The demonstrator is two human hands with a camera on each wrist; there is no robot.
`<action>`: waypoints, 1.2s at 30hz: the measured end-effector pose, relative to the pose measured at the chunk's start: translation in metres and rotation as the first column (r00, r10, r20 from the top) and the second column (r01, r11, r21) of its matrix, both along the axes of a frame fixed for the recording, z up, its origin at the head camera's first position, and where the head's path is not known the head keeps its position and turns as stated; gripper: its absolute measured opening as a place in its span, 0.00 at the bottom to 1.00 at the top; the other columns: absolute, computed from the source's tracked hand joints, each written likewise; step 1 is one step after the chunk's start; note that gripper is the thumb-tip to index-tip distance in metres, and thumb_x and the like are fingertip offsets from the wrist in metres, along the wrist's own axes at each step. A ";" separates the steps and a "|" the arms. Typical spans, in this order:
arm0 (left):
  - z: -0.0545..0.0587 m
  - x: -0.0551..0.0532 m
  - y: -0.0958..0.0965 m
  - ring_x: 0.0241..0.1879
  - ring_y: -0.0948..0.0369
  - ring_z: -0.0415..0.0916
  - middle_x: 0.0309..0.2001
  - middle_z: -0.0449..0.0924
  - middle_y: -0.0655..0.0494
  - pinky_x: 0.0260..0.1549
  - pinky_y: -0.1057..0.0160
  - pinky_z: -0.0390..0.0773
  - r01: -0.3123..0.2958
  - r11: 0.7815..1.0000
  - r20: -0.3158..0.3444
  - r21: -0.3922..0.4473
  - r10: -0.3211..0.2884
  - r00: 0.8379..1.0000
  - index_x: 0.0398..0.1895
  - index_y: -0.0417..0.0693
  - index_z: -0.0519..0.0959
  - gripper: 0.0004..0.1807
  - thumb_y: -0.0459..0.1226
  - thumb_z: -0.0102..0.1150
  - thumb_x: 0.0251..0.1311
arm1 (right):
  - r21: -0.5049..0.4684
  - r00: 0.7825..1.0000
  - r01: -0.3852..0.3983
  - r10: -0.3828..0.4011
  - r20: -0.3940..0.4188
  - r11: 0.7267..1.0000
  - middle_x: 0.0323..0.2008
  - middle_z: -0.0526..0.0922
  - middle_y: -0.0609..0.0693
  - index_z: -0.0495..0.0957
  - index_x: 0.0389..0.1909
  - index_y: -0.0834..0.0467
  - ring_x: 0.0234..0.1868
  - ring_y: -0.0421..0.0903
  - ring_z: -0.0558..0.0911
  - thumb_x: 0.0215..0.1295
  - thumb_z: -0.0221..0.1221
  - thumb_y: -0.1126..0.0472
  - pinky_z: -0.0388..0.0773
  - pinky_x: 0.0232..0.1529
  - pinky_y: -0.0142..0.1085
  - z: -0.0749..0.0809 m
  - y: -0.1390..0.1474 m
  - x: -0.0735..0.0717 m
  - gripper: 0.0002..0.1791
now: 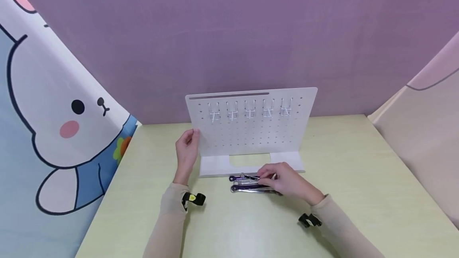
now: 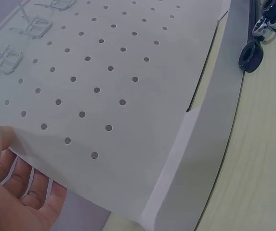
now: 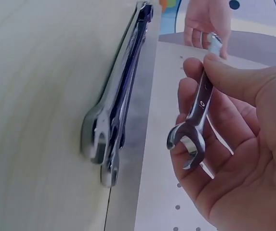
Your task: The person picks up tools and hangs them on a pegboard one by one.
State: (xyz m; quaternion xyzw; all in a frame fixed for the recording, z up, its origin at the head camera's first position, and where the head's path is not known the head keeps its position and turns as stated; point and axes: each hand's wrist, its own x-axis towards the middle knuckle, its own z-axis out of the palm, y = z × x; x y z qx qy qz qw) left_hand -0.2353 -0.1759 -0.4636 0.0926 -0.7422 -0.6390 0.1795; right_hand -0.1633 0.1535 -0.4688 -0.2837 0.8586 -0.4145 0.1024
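Observation:
A white pegboard [image 1: 218, 134] stands upright on the table, with a row of wire hooks [image 1: 250, 111] across its upper part. My left hand [image 1: 187, 150] holds the board's left edge, thumb [image 2: 5, 137] on the front face and the other fingers behind. Before the base, my right hand [image 1: 285, 178] pinches a small chrome combination wrench between thumb and fingers. In the right wrist view this wrench [image 3: 201, 103] has its open end toward the camera, clear of the others. Several more wrenches [image 1: 247, 188], chrome and dark purple, lie along the base's front edge.
The pale wooden table [image 1: 229, 226] reaches out on both sides of the board. Behind stands a purple backdrop [image 1: 251, 43], and a cartoon rabbit curtain [image 1: 46, 102] hangs at the left. Each wrist wears a black strap [image 1: 193, 199].

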 end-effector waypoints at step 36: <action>0.000 0.000 0.000 0.44 0.65 0.77 0.51 0.87 0.40 0.43 0.73 0.75 -0.018 1.000 0.033 -0.004 0.018 0.999 0.54 0.37 0.85 0.18 0.44 0.60 0.79 | -0.104 0.992 0.128 -0.127 0.022 0.986 0.43 0.93 0.47 0.90 0.49 0.54 0.42 0.39 0.88 0.70 0.70 0.60 0.84 0.42 0.32 0.021 -0.025 -0.001 0.10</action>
